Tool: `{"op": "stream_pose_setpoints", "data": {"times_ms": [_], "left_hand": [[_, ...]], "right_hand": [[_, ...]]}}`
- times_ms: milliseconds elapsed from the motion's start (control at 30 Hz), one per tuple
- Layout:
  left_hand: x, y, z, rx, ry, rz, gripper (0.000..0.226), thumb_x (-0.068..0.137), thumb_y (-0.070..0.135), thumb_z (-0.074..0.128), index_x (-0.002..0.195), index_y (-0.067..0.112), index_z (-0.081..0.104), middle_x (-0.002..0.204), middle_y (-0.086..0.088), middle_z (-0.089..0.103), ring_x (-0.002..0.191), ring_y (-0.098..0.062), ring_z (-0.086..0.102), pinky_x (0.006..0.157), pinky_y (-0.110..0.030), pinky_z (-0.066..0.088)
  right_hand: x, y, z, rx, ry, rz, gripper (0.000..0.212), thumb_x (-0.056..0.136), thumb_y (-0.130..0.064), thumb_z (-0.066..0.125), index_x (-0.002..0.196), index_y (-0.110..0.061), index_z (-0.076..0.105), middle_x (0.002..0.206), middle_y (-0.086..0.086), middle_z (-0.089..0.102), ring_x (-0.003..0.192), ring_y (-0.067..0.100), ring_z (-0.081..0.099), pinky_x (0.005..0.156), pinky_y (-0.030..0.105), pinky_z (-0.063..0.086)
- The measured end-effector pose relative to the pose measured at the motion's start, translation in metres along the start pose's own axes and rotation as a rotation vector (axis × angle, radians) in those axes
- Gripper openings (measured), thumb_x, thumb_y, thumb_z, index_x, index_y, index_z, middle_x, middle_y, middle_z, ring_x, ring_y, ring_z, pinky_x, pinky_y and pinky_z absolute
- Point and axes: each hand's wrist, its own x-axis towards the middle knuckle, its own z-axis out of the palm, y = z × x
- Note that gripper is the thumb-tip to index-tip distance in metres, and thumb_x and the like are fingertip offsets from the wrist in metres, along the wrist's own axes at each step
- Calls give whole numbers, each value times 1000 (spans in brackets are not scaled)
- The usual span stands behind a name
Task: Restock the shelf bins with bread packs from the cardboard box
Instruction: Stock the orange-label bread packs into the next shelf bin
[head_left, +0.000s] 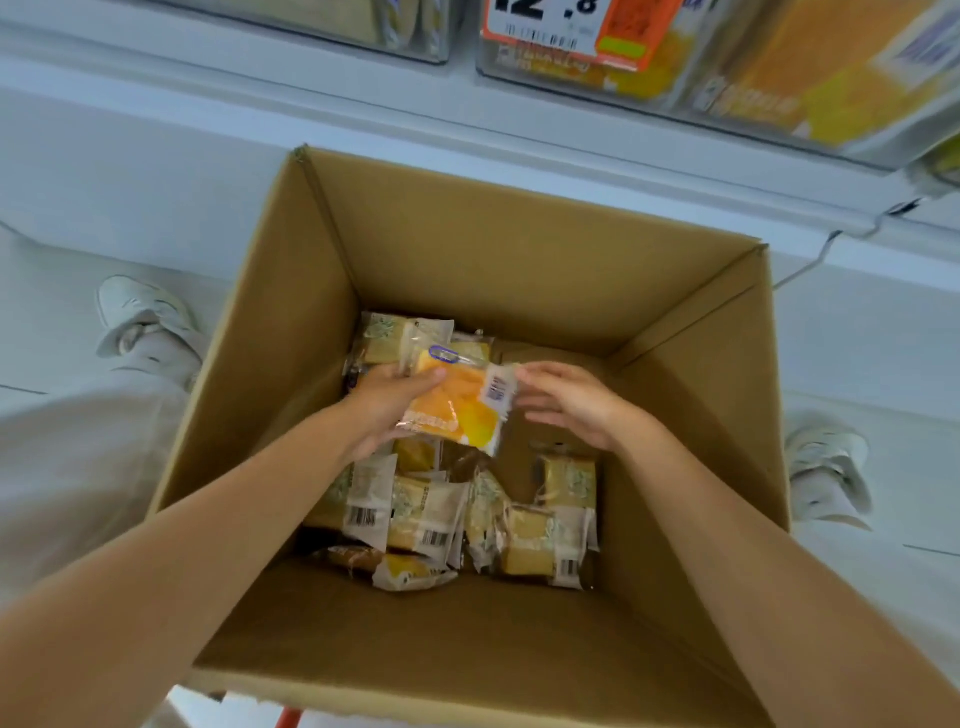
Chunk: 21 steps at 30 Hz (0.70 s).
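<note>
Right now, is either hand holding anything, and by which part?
The left hand grips the yellow bread pack by its left edge, thumb on top. The right hand touches its barcode end with straight fingers.

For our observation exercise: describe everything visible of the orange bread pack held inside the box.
The orange bread pack is glossy plastic, printed orange and yellow, with a white barcode label at one end. It is held tilted inside the cardboard box, above other packs. The left hand grips it; the right hand touches its label end.

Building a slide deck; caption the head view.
Left hand holds an orange pack inside the box, right hand at its end.
</note>
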Motion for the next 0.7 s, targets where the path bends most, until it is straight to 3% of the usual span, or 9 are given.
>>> {"op": "stream_pose_setpoints", "data": {"times_ms": [133,267,367,433,500,567,633,700], "left_hand": [[13,-11,-17,-36,230,129,33,98,28,58,128,15,56,116,-9,67,102,-25,66,76,-34,54],[22,-19,-26,-46,325,144,32,98,31,58,127,18,58,114,-6,68,99,-24,67,73,-32,54],[24,-22,-27,-41,357,156,31,98,31,57,126,18,59,112,-4,69,93,-18,68,67,-27,52],[24,-24,-27,-38,371,170,30,98,30,58,124,18,59,111,-4,69,89,-15,68,64,-25,51],[23,-25,-27,-39,373,164,29,98,30,58,124,17,59,110,-4,69,87,-13,68,62,-23,50],[21,-25,-26,-30,370,159,28,98,29,57,124,18,59,108,-3,69,87,-12,67,62,-22,48],[18,-23,-27,-22,362,157,27,98,29,57,123,20,58,105,1,68,87,-12,66,62,-22,47],[14,-22,-27,-22,347,152,29,98,30,57,125,20,58,107,0,69,92,-15,67,65,-24,49]], "right_hand": [[47,19,5,-6,188,22,53,90,-27,68,138,-16,48,136,4,54,124,20,52,101,34,44],[97,30,32,113,161,155,78,87,-34,71,150,-13,29,147,5,44,128,24,48,107,36,40],[114,41,49,67,170,186,62,87,-25,72,139,-3,47,129,10,58,97,16,59,92,28,47],[117,46,53,6,175,196,45,87,-21,73,127,-4,59,126,10,61,105,20,59,95,31,46],[117,49,54,105,137,218,39,87,-16,72,122,-4,59,128,11,60,116,24,57,97,34,49],[112,47,57,246,104,218,31,88,-3,68,116,-1,55,119,15,64,101,22,64,82,29,56],[102,40,58,231,110,188,14,89,4,62,96,-6,56,101,11,66,80,17,64,73,25,55],[85,29,54,192,145,114,14,90,4,58,93,-10,58,97,8,66,79,15,64,69,23,55]]}}
